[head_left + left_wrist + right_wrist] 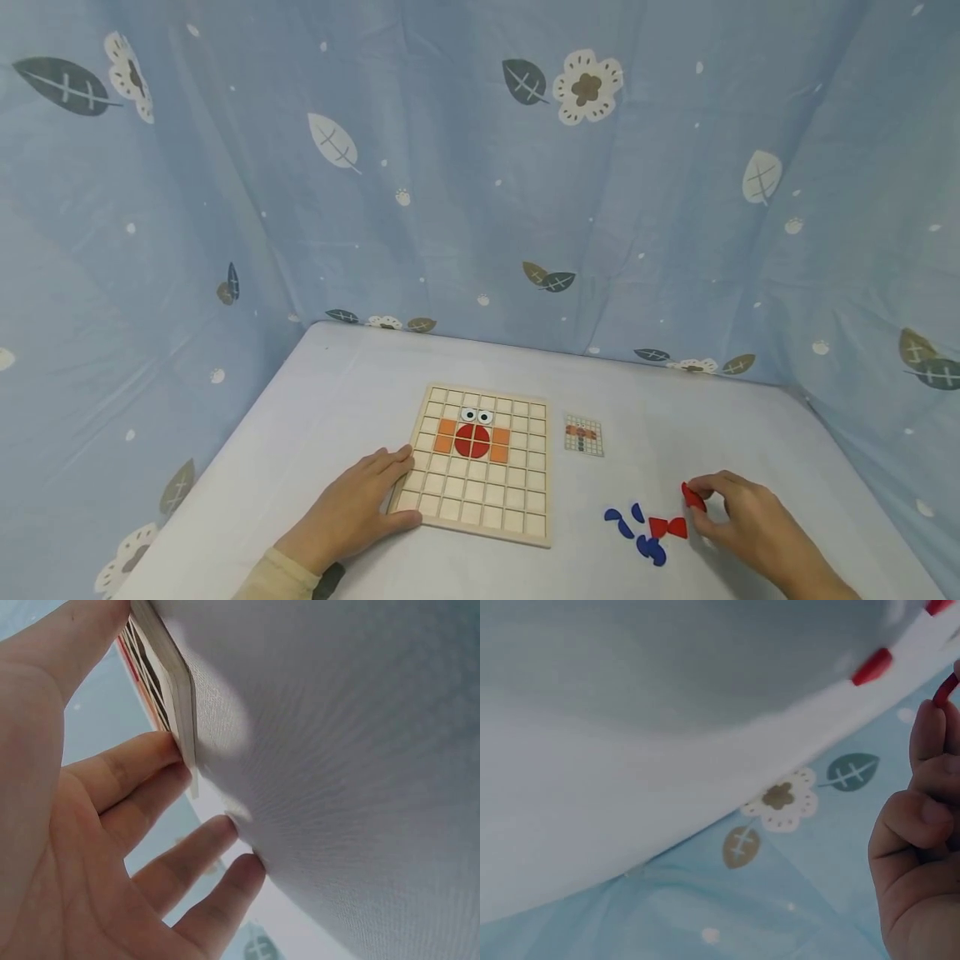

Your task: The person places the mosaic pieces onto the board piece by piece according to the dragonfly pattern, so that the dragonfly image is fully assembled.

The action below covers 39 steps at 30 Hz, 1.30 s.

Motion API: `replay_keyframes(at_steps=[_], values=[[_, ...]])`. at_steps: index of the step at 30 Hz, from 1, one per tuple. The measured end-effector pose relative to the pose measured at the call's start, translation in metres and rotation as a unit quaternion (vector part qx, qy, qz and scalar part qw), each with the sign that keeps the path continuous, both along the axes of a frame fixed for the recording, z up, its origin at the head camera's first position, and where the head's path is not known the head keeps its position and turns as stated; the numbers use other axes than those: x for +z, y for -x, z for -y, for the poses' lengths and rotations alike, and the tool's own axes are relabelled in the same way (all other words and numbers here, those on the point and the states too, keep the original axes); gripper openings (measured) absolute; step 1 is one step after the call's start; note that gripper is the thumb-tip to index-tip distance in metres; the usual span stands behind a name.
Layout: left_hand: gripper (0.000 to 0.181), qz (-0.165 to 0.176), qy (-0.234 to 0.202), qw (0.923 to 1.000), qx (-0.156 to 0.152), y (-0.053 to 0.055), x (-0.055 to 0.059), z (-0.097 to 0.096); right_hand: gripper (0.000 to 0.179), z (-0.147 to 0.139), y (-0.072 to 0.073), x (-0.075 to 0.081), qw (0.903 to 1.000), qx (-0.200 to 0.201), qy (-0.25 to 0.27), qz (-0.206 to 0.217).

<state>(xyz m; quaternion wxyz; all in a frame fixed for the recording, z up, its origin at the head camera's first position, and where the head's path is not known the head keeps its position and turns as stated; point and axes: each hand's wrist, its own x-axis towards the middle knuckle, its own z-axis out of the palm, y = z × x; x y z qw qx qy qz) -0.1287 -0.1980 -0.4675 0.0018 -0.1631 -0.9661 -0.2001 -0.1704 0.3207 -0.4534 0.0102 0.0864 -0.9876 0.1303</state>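
Note:
My left hand [358,502] rests at the near left corner of a wooden grid board [491,537], thumb along the near edge and fingertips at the left edge. In the left wrist view, fairly straight fingers [139,761] touch the board's side [174,682]. Two eye tiles, a red disc [472,440] of quarter pieces and orange squares [500,446] sit in the grid. My right hand [750,521] pinches a red piece [694,498] between thumb and fingers, just right of two loose red quarter-circle pieces [667,527]. The right wrist view shows the held red piece [946,688] edge-on.
Several blue rounded pieces [651,550] lie scattered left of the red ones, some overlapping. A small pattern card [583,435] lies right of the board, on the white table [360,358]. Blue patterned cloth [450,167] hangs behind and at both sides.

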Motion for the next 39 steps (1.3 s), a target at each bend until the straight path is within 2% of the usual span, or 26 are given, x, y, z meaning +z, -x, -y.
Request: replay_keyframes(at_steps=[9,17,22,26,39], values=[[0.083,0.012,0.002,0.9999,0.003,0.0,0.002,-0.001,0.033,0.031,0.002,0.012,0.9982,-0.002,0.003,-0.061],[0.082,0.008,0.004,0.9999,-0.005,0.003,0.001,-0.002,0.027,0.064,0.005,0.012,0.9899,0.016,0.01,-0.141],[0.083,0.008,0.009,0.9999,-0.005,0.004,0.001,-0.002,0.023,0.082,0.009,0.011,0.9878,0.028,0.016,-0.152],[0.083,0.008,0.007,0.9999,-0.004,0.004,0.002,-0.002,0.021,0.098,0.011,0.01,0.9851,0.049,0.034,-0.161],[0.082,0.009,0.008,0.9999,0.005,0.001,0.0,0.002,0.021,0.145,0.022,0.0,0.9629,0.142,0.094,-0.209]])
